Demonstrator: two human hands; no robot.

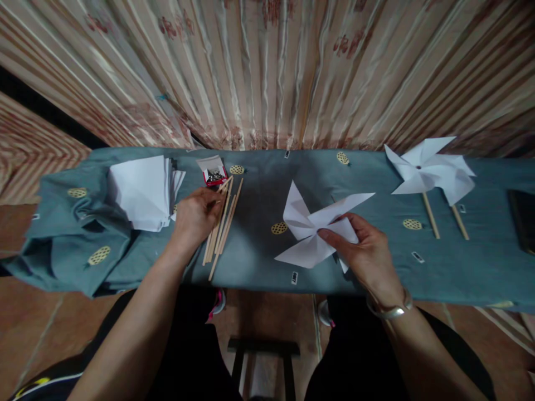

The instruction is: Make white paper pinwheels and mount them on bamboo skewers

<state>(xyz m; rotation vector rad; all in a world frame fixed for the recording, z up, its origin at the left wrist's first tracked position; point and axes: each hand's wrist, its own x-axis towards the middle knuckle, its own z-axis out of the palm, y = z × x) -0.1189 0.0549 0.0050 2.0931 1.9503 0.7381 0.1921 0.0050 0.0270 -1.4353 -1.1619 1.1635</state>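
A white paper pinwheel (307, 225) with folded blades is held at its centre by my right hand (363, 248), the thumb on top and the fingers behind. My left hand (196, 214) is closed in a pinch over several thin wooden sticks (225, 223); whatever its fingertips hold is too small to make out. Just beyond that hand, a small red and white box (214, 172) stands with its lid up, full of shiny metal pins or tacks. Part of a dark, thin object shows beneath the pinwheel.
A stack of white paper (140, 192) lies on the left. Two pinwheels (422, 167) on wooden sticks rest at the right, near a dark object (522, 220) at the edge. A grey-green cloth (251, 267) covers the narrow table, and a pleated curtain (267, 72) hangs behind it.
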